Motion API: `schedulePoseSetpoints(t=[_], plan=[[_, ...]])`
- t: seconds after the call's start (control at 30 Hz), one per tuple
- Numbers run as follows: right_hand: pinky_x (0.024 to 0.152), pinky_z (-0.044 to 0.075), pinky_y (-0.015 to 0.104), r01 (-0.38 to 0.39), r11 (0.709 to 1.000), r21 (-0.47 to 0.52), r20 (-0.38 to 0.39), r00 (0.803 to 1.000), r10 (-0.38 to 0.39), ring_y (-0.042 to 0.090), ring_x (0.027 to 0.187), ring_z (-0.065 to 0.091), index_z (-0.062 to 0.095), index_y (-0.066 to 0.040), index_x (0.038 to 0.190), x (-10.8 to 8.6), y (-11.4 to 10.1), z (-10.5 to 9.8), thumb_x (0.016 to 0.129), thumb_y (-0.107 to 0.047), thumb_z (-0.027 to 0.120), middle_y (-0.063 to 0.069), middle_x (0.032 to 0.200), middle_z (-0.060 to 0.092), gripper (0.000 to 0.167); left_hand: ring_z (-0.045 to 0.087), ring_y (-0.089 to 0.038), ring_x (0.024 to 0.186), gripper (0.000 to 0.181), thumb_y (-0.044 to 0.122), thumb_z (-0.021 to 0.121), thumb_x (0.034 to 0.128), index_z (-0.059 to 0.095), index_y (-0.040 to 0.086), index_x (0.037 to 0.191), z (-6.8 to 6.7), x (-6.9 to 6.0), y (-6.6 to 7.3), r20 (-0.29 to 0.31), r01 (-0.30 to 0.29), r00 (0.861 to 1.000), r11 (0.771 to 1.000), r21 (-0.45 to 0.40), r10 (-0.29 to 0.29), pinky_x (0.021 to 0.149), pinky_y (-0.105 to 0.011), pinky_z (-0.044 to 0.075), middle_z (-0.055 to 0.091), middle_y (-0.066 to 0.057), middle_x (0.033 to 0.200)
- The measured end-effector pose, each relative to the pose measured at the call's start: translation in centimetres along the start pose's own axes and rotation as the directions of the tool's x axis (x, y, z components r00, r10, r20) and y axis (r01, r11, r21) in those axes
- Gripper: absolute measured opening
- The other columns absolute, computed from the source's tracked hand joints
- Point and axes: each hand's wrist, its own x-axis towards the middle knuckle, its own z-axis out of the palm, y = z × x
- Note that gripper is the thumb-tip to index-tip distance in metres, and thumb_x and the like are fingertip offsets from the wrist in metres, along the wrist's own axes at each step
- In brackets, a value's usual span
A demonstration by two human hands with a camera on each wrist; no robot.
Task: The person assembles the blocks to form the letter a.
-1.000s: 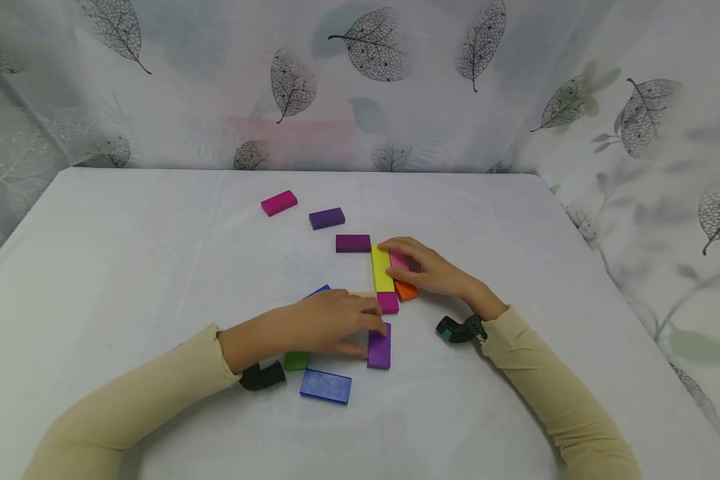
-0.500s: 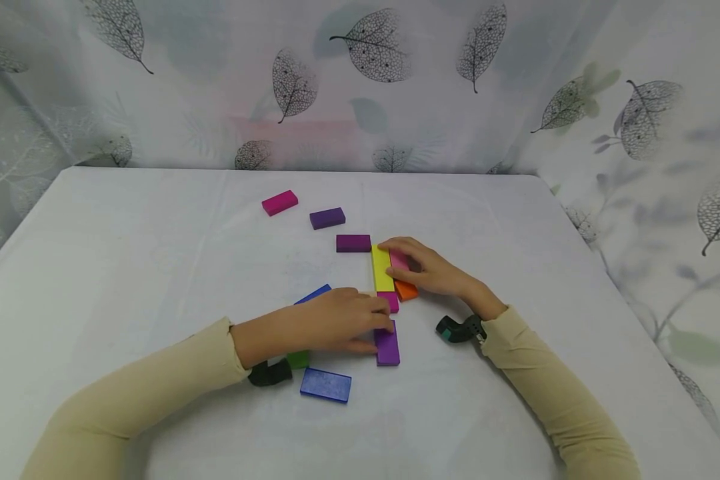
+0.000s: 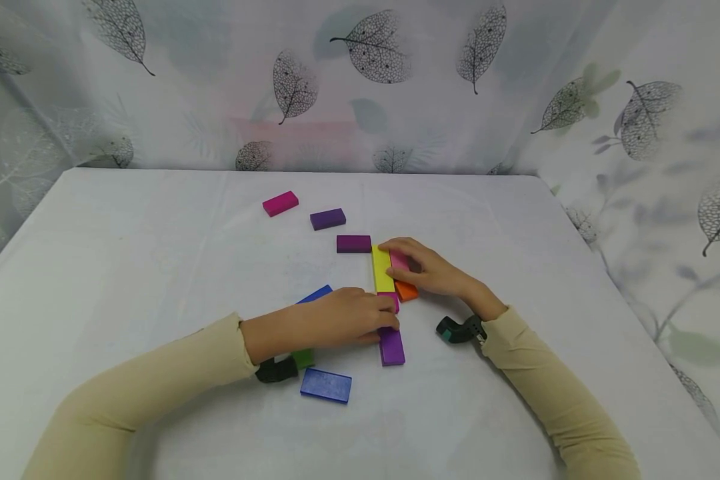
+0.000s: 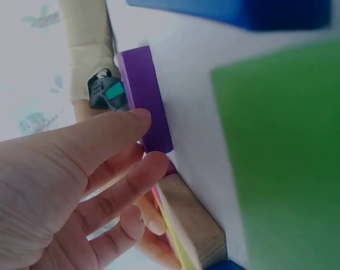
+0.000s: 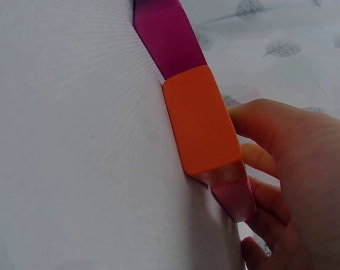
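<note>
The left hand (image 3: 351, 317) holds a purple block (image 3: 392, 348) by its far part, thumb and fingers bent about it; in the left wrist view the thumb lies on the purple block (image 4: 144, 90). The block's far end is close to a magenta block (image 3: 395, 301); the fingers hide whether they touch. Beyond lies a yellow block (image 3: 382, 270) with a pink block (image 3: 399, 259) and an orange block (image 3: 406, 291) on its right. Curved over the yellow and pink blocks, the right hand (image 3: 435, 270) has fingertips on the yellow one. A wooden block (image 4: 195, 219) lies beside the yellow one.
Dark purple (image 3: 353, 244), violet (image 3: 328, 219) and pink-red (image 3: 281, 203) blocks lie farther back on the white table (image 3: 156, 267). Blue (image 3: 327, 386) and green (image 3: 303, 359) blocks lie nearer, another blue one (image 3: 317, 294) behind the left hand. Patterned cloth (image 3: 444, 87) hangs behind.
The left hand has moved to the right and slightly away from the person, and the purple block has shifted right with it, now tilted a little. The right hand has stayed in place.
</note>
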Motion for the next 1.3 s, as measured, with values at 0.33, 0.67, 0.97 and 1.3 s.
schedulePoseSetpoints(t=[0.33, 0.67, 0.97, 1.3], plan=[[0.115, 0.025, 0.051, 0.004, 1.000, -0.005, 0.002, 1.000, -0.004, 0.029, 0.139, 0.033, 0.048, -0.010, 0.142, 0.0, 0.0, 0.0, 0.095, -0.016, 0.063, 0.012, 0.148, 0.040, 0.050, 0.059, -0.013, 0.110, 0.033, 0.025, 0.066, 0.0941, 0.065, 0.017, 0.126, 0.1, 0.0, 0.0, -0.010, -0.036, 0.999, 0.999, 0.013, 0.037, 0.089, -0.025, 0.050, 0.062, -0.002, 0.119], [0.115, 0.025, 0.051, 0.012, 1.000, 0.000, 0.004, 1.000, -0.012, 0.028, 0.138, 0.034, 0.047, -0.011, 0.143, 0.0, 0.1, 0.1, 0.096, -0.016, 0.063, 0.011, 0.148, 0.040, 0.050, 0.058, -0.014, 0.112, 0.029, 0.020, 0.066, 0.0944, 0.065, 0.016, 0.124, 1.0, -0.4, -0.5, -0.084, -0.111, 0.991, 0.991, -0.073, 0.105, 0.098, -0.025, 0.046, 0.062, -0.002, 0.119], [0.115, 0.025, 0.051, 0.005, 1.000, -0.001, 0.002, 1.000, -0.005, 0.028, 0.138, 0.034, 0.047, -0.010, 0.143, 0.0, 0.1, 0.0, 0.096, -0.016, 0.062, 0.012, 0.147, 0.040, 0.049, 0.055, -0.016, 0.118, 0.035, 0.023, 0.064, 0.0956, 0.063, 0.014, 0.130, 1.3, -0.7, -0.8, -0.089, -0.117, 0.990, 0.985, -0.127, 0.106, 0.104, -0.029, 0.043, 0.059, -0.003, 0.125], [0.114, 0.024, 0.055, 0.020, 1.000, 0.001, -0.001, 1.000, -0.020, 0.032, 0.137, 0.034, 0.047, -0.008, 0.142, 0.0, 0.0, 0.0, 0.095, -0.015, 0.063, 0.015, 0.147, 0.040, 0.050, 0.050, -0.017, 0.124, 0.045, 0.029, 0.063, 0.0954, 0.057, 0.019, 0.138, 1.7, -1.1, -0.9, -0.054, -0.088, 0.995, 0.986, -0.144, 0.081, 0.106, -0.034, 0.041, 0.054, -0.003, 0.131]])
